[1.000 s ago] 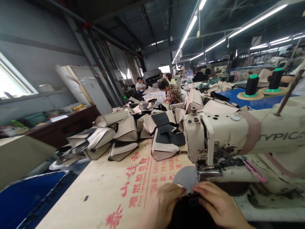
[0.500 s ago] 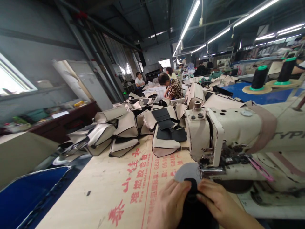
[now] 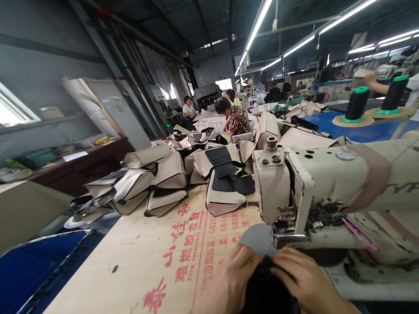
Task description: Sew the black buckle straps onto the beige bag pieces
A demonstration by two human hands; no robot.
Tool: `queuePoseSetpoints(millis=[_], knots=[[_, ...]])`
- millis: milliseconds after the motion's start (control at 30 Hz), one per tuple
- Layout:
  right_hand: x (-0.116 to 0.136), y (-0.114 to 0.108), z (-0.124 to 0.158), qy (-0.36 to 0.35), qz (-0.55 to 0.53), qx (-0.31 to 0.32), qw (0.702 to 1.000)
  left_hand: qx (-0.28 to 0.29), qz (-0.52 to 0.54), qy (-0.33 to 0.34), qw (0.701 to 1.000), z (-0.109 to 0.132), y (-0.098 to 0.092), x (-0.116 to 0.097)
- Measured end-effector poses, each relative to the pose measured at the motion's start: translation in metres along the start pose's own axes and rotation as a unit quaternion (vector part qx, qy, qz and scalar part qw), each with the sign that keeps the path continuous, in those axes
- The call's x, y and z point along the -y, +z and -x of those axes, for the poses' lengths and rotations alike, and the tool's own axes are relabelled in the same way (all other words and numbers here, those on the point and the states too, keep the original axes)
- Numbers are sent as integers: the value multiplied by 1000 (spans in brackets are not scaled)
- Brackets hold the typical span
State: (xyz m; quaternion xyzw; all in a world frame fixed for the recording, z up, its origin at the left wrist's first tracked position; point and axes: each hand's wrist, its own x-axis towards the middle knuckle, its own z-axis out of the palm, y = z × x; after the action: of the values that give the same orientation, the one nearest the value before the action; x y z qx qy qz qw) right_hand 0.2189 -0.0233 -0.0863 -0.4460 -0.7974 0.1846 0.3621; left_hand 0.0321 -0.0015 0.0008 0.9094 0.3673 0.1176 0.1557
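A black fabric piece (image 3: 266, 294) is gripped between my two hands at the bottom of the view. My left hand (image 3: 234, 274) pinches its upper left edge, fingers closed. From the other side my right hand (image 3: 301, 272) pinches the upper right edge, close below the sewing machine's (image 3: 273, 183) head. A flat grey rounded piece (image 3: 255, 240) lies just beyond my fingertips, partly under the machine's metal end. The lower part of the black piece runs out of the frame, and my fingers cover its edges.
Beige bags with black trim (image 3: 170, 170) are piled across the far side of the plywood table (image 3: 140, 253). Black thread cones (image 3: 356, 107) stand behind the machine. A blue-lined bin (image 3: 42, 270) is at left. Co-workers (image 3: 237, 117) sit beyond the pile.
The black piece's top end has dropped slightly and looks narrower between my fingertips. Both hands stay near the machine. At far right, a co-worker's arm has come up with a light piece.
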Motion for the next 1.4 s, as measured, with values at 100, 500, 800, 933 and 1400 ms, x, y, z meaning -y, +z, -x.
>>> queuePoseSetpoints(millis=[100, 500, 800, 933, 1400], knots=[[0, -4, -1, -15, 64, 3, 998, 45, 33, -11, 998, -3, -1, 3], [-21, -1, 5, -103, 90, 40, 990, -6, 45, 6, 999, 7, 20, 15], [11, -20, -19, 43, -141, 51, 988, -15, 152, -70, 986, -10, 9, 5], [11, -17, -18, 52, -133, 38, 989, -39, 201, -87, 975, -9, 11, 4], [6, -6, -7, 34, -117, -9, 993, -66, 299, -176, 936, 18, 28, 8]])
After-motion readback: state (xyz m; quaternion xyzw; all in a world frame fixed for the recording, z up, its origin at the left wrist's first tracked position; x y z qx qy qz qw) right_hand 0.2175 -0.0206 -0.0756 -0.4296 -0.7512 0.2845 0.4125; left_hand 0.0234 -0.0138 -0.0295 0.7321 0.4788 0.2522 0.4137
